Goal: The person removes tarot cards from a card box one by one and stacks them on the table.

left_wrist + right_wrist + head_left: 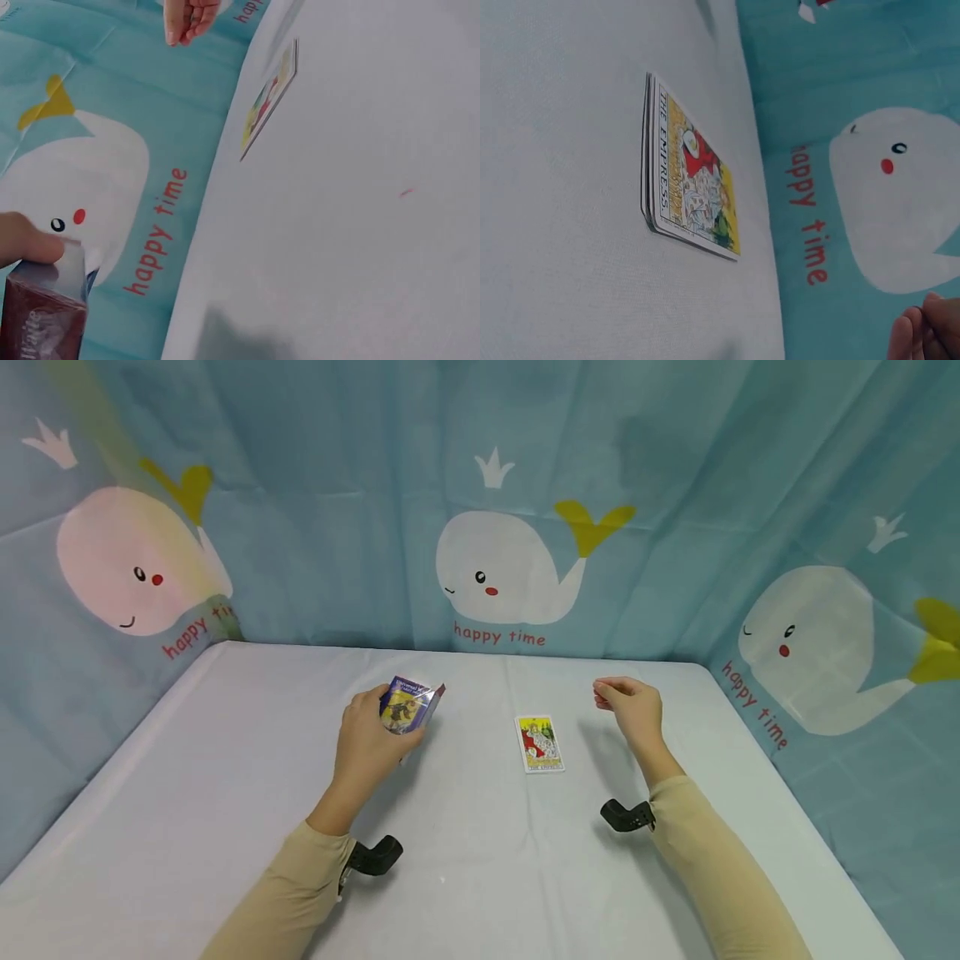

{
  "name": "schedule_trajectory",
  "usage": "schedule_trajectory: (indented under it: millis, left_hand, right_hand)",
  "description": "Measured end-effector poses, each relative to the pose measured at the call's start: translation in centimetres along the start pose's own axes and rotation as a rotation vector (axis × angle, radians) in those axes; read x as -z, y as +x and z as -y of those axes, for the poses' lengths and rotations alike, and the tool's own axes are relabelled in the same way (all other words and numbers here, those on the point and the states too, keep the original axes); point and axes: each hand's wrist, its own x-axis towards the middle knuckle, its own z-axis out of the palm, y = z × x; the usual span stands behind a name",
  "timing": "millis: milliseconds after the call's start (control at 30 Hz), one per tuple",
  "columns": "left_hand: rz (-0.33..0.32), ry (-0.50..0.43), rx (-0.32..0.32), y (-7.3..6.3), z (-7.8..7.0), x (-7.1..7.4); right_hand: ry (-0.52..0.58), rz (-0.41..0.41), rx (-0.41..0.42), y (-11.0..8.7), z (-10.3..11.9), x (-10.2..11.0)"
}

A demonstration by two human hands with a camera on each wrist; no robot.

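Observation:
A tarot card box (405, 707), purple-blue with a yellow picture, is gripped in my left hand (366, 737) above the left side of the table. Its dark red end (43, 319) with the word "Waite" shows in the left wrist view. Near the table's middle lies a small stack of tarot cards (539, 745), face up, with "The Empress" on top. The right wrist view shows the thin edges of these cards (694, 169). My right hand (632, 708) hovers to the right of the stack, its fingers loosely curled with nothing visible in them.
A white cloth (465, 860) covers the table. Behind and beside it hangs a blue curtain (330, 552) printed with whales. Black wrist mounts (378, 856) stick out from both sleeves.

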Motion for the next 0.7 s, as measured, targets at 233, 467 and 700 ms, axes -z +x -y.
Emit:
schedule_trajectory:
  millis: [233, 467, 700]
  left_hand:
    - [-0.024, -0.097, 0.178, 0.2, 0.0, -1.8]
    - [-0.041, -0.12, 0.237, 0.3, 0.3, -3.5]
    - [-0.034, -0.099, 0.297, 0.3, 0.2, -5.2]
  right_hand:
    - [0.037, -0.011, -0.008, -1.3, -0.4, 0.6]
    - [0.1, -0.045, 0.006, -1.9, -0.4, 1.2]
    - [0.145, -0.029, 0.008, -2.3, -0.6, 0.9]
